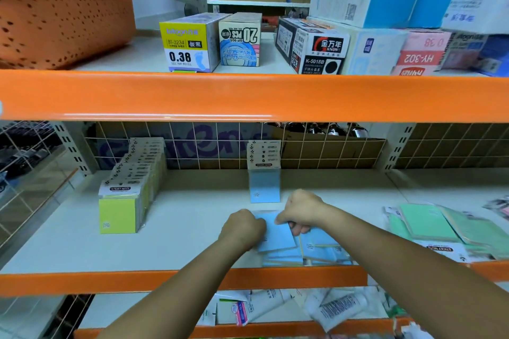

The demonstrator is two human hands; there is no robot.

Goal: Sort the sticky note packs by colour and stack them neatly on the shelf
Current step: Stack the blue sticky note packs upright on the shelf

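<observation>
Blue pack (278, 237) gripped, both hands (242, 227); green packs (429, 224) right.

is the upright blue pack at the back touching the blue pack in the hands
Apart. The head view shows bare shelf between the upright blue pack and the blue pack gripped by the left hand and right hand.

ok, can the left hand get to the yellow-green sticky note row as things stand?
Probably yes, once freed. The left hand grips a blue pack together with the right hand. Bare shelf lies between it and the yellow-green row, with nothing standing in the way.
</observation>
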